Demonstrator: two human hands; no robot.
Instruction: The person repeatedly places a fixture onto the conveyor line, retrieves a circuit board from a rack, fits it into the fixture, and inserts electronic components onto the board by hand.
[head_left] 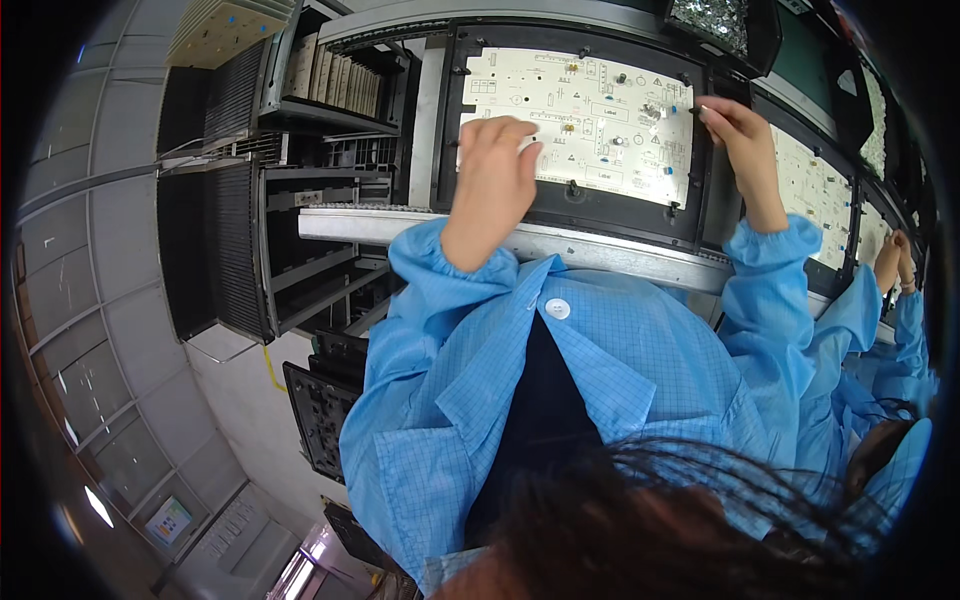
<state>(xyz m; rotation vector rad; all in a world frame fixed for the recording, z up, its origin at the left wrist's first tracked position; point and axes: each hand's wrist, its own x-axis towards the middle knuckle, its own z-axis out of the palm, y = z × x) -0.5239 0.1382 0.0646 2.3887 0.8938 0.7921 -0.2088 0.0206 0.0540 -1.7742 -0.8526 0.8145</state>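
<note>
A cream-white circuit board (490, 98) with printed outlines and several small parts lies in a black carrier frame (640, 222), which has black clips around the board. My left hand (492, 180) is over the board's lower left corner, fingers loosely bent and thumb apart, with nothing seen in it. At the board's right edge, beside a black clip, my right hand (745, 145) has its thumb and forefinger pinched together. Whatever sits between those fingertips is too small to make out.
A metal rail (400, 224) runs along the near side of the carrier. A black rack (330, 112) holding upright boards stands at left. Bins of small parts (712, 22) sit at the far right. More boards (815, 190) lie rightward, where a co-worker's hands (893, 262) are.
</note>
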